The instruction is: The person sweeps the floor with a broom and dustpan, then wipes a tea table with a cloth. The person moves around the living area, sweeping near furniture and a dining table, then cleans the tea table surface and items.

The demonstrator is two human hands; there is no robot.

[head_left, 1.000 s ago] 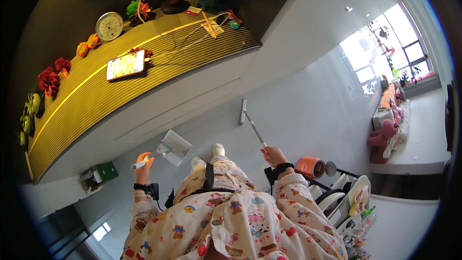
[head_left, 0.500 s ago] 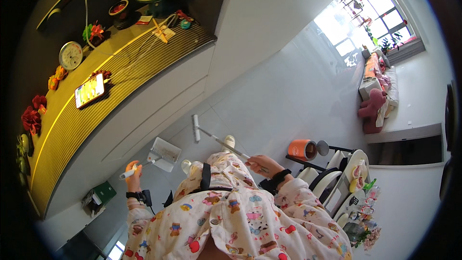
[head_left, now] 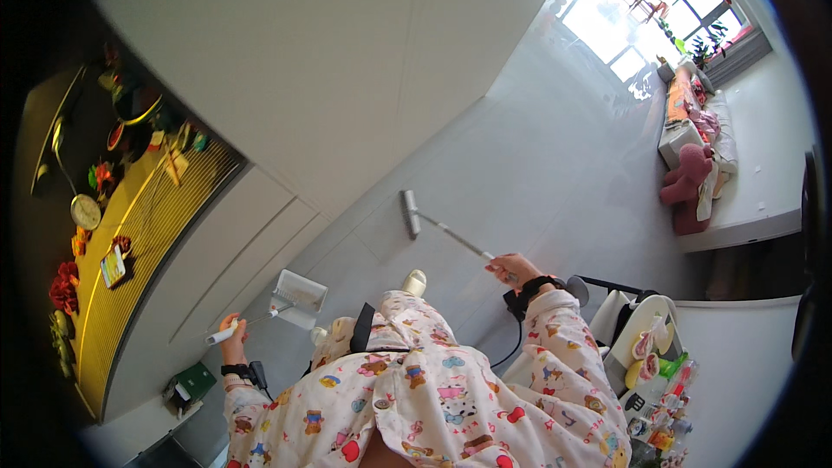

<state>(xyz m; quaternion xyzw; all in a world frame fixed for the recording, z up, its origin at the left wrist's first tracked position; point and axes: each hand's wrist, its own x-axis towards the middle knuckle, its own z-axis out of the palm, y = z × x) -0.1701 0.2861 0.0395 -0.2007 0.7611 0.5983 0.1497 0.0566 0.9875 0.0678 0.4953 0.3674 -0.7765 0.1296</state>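
Observation:
My left hand (head_left: 232, 334) is closed around the white handle of a dustpan (head_left: 303, 290). The dustpan's pale, ribbed tray hangs low over or rests on the floor at my left; I cannot tell which. In my right hand (head_left: 515, 270), held out to the right, is the handle end of a broom (head_left: 411, 214). Its thin grey shaft runs forward and left to a narrow white head at the grey floor, apart from the dustpan. Dark bands circle both my wrists, and my sleeves are white with a cartoon print.
A gold ribbed counter (head_left: 165, 234) with a phone (head_left: 113, 266) and ornaments lies at left, beside a tall white cabinet (head_left: 329, 61). At right stand a shoe rack (head_left: 607, 316) and a pink animal-shaped stool (head_left: 689, 186). A sofa (head_left: 719, 130) is farther off.
My right hand has moved right and slightly up, carrying the broom forward and right across the floor. My view has shifted forward, so the counter sits farther left. The dustpan stays in my left hand.

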